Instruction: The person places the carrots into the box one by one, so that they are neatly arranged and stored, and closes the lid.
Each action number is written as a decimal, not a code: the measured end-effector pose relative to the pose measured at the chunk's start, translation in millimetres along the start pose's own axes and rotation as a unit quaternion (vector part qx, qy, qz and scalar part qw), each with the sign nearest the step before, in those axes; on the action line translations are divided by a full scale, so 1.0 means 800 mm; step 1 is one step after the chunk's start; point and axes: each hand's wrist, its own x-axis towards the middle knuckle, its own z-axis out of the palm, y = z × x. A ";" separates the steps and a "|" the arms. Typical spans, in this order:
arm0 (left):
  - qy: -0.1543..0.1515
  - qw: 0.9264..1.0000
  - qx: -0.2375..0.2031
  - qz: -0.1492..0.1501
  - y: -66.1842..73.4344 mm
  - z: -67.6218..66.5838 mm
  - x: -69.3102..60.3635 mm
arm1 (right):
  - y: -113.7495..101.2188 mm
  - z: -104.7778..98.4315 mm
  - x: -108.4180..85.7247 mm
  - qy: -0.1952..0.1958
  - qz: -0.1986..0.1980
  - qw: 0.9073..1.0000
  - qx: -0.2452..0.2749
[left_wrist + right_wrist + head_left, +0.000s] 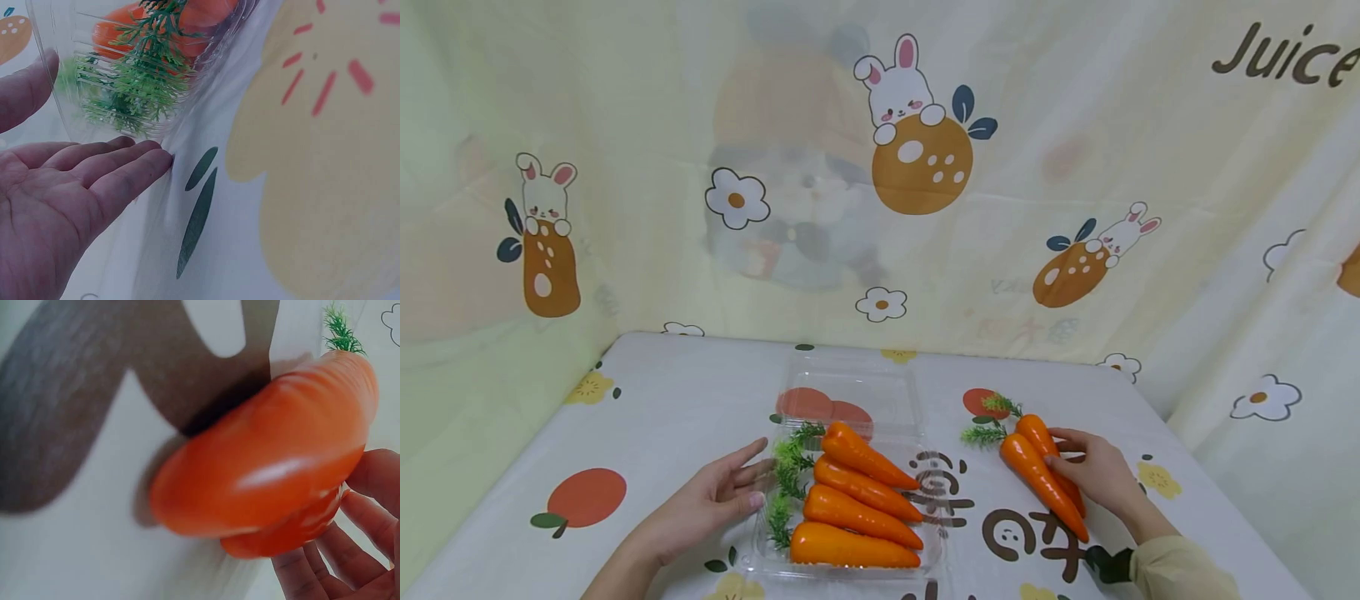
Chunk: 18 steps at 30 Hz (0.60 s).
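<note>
Four carrots (865, 515) are lying in the clear box (842, 572), apparently done; a front carrot (1041, 483) and a rear carrot (1036, 429) outside are seemingly remaining. The right hand (1097, 471) is pinching the rear one; the left hand (707, 500), loosely spread, is holding nothing beside the box.

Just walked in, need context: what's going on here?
A person's right hand holds a carrot on the table, with a second carrot alongside it. The left hand is at the left side of an open clear container, where four carrots lie in a row, leafy tops toward that hand.
</note>
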 end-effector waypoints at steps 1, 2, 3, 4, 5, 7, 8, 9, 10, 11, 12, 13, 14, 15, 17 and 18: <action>0.000 1.000 0.000 0.000 0.000 0.000 0.000 | 0.000 0.000 0.000 0.000 0.000 1.000 0.000; -0.001 1.000 0.000 0.001 0.000 0.000 0.000 | 0.000 0.000 0.000 0.000 -0.001 1.000 0.000; 0.000 1.000 -0.001 0.000 0.000 0.000 0.000 | 0.001 -0.001 0.000 0.000 -0.002 1.000 0.000; 0.000 1.000 -0.001 0.000 0.001 0.000 0.000 | 0.001 -0.001 0.000 0.001 -0.003 1.000 0.000; -0.001 1.000 -0.001 0.001 0.001 0.000 0.000 | 0.001 -0.001 0.000 0.001 -0.003 1.000 0.000; -0.001 1.000 0.001 0.003 0.001 0.000 0.001 | 0.000 -0.001 -0.001 0.002 -0.003 1.000 0.000; -0.001 1.000 0.002 0.004 0.001 0.000 0.001 | 0.000 -0.002 -0.001 0.003 -0.003 1.000 0.001; -0.001 1.000 0.003 0.004 0.001 0.000 0.001 | 0.000 -0.002 -0.001 0.002 -0.002 1.000 0.000; -0.001 1.000 0.004 0.005 0.001 0.000 0.001 | -0.001 -0.003 -0.002 0.003 -0.002 1.000 0.001; -0.001 1.000 0.005 0.005 0.001 0.000 0.001 | -0.001 -0.004 -0.002 0.002 -0.001 1.000 0.001; -0.001 1.000 0.006 0.005 0.001 0.000 0.001 | -0.001 -0.005 -0.002 0.001 -0.001 1.000 0.001; -0.001 1.000 0.005 0.005 0.001 0.000 0.000 | -0.001 -0.006 -0.002 0.001 -0.001 1.000 0.000; -0.001 1.000 0.005 0.004 0.001 0.000 0.000 | -0.001 -0.007 -0.003 0.002 -0.001 1.000 -0.001; 0.000 1.000 0.005 0.003 0.001 0.000 0.000 | -0.001 -0.008 -0.003 0.003 -0.001 1.000 -0.002; -0.001 1.000 0.004 0.001 0.001 0.000 0.000 | 0.000 -0.010 -0.002 0.004 -0.001 1.000 -0.003; 0.000 1.000 0.003 0.000 0.001 0.000 0.000 | 0.000 -0.012 -0.002 0.005 -0.001 1.000 -0.004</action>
